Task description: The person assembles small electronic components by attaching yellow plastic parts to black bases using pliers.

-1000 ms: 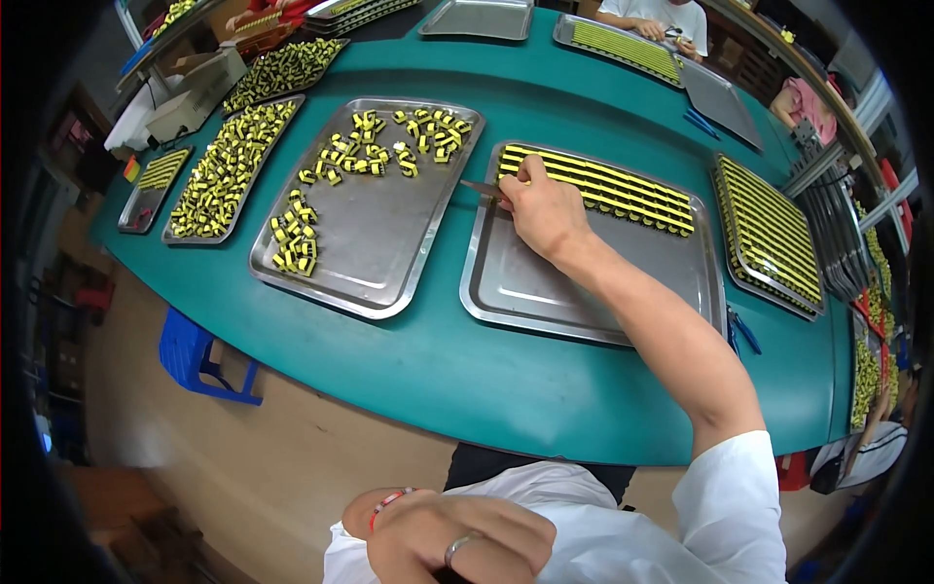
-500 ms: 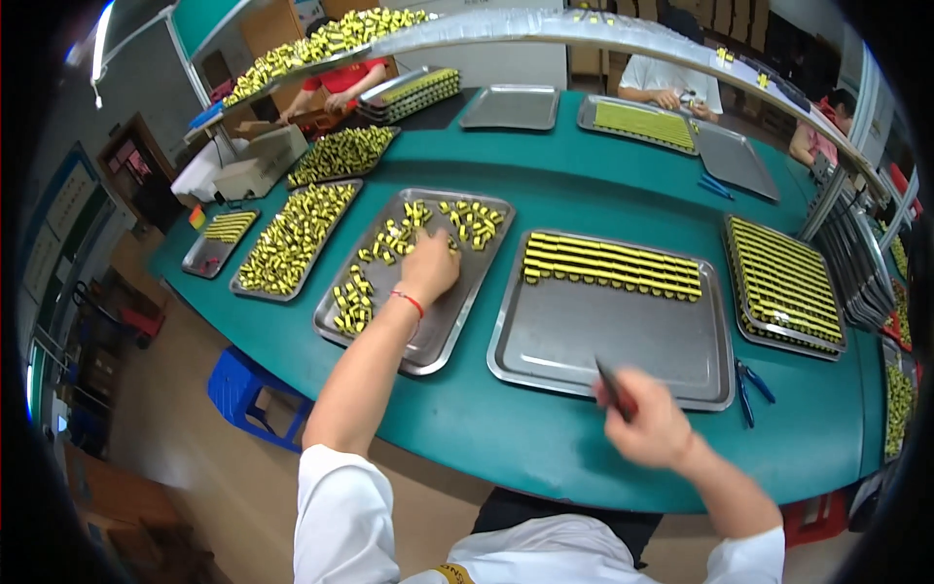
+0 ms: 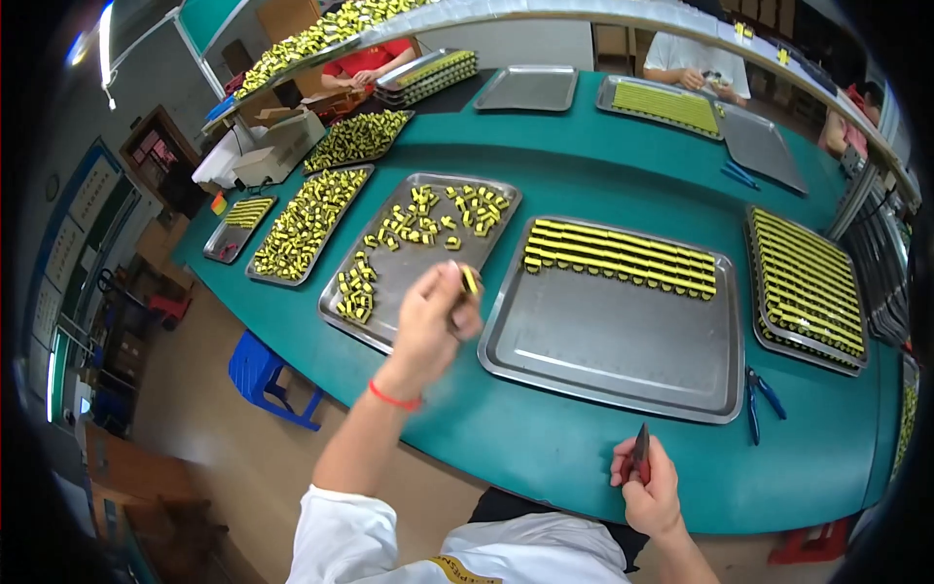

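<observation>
Two hands are at work over one green table [image 3: 545, 443]. The left hand [image 3: 438, 313] has its fingers nearly closed, pinching one yellow-and-black piece [image 3: 471, 280] at the fingertips, raised in front of the right part of the loose tray [image 3: 389, 284]. The right hand [image 3: 646, 482] is curled round one red-handled tool [image 3: 640, 456], dark tip pointing up and away from the body, just in front of the row tray [image 3: 613, 336].

Two blue pliers lie on the table: the near pliers [image 3: 764, 397] beside the row tray's right corner, the far pliers [image 3: 741, 175] near the back. One blue stool [image 3: 261, 382] stands at left on the floor. Three other people show beyond the table, partly cut off.

The loose tray holds scattered pieces, too overlapped to count, along its back and left side. The row tray carries what look like four rows of pieces along its back edge, its front part bare. To its right, a stack [image 3: 809, 352] of at least two trays is topped with full rows. On the left stand two heap trays, the nearer [image 3: 339, 227] and the farther [image 3: 389, 149], both piled with pieces, and one small tray [image 3: 233, 237] holding a few rows. Across the table are three single trays, the middle one [image 3: 605, 94] lined with rows, and one far stack [image 3: 391, 92] with rows on it.
</observation>
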Available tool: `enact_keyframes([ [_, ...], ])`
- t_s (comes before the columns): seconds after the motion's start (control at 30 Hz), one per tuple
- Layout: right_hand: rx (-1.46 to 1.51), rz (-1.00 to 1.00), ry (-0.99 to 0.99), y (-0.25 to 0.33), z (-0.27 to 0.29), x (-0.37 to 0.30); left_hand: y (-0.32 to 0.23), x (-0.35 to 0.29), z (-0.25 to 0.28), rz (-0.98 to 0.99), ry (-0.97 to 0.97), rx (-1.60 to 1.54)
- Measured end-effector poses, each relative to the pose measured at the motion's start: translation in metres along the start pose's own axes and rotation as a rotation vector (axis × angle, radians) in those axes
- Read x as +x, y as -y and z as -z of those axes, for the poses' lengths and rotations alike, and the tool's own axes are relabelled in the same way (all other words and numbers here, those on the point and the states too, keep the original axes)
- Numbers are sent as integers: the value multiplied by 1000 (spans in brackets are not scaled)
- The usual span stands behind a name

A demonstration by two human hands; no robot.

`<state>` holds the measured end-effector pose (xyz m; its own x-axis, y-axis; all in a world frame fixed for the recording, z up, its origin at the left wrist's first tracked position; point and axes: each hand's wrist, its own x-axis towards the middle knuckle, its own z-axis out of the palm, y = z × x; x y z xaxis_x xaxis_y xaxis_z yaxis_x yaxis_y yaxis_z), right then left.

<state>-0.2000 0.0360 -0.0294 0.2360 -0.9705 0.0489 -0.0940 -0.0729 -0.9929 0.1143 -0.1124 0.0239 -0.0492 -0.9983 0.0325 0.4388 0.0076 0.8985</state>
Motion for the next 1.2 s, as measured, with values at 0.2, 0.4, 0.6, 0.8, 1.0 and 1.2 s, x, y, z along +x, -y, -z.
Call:
enact_keyframes([
  [0.2,837,-422,254,30,-7,-1,61,-78,-82,191,270,-353],
  [0.4,916,-506,346,48,-3,3,83,-89,-92,181,208,-226],
  [0.6,957,-522,389,48,-8,1,91,-97,-90,51,195,-106],
  [0.8,952,-534,390,50,-12,-1,81,-101,-92,92,227,-118],
  [1.0,999,-515,416,48,-16,-5,84,-102,-89,184,273,-284],
  [1.2,1080,-525,472,48,-23,-8,93,-107,-85,184,309,-397],
])
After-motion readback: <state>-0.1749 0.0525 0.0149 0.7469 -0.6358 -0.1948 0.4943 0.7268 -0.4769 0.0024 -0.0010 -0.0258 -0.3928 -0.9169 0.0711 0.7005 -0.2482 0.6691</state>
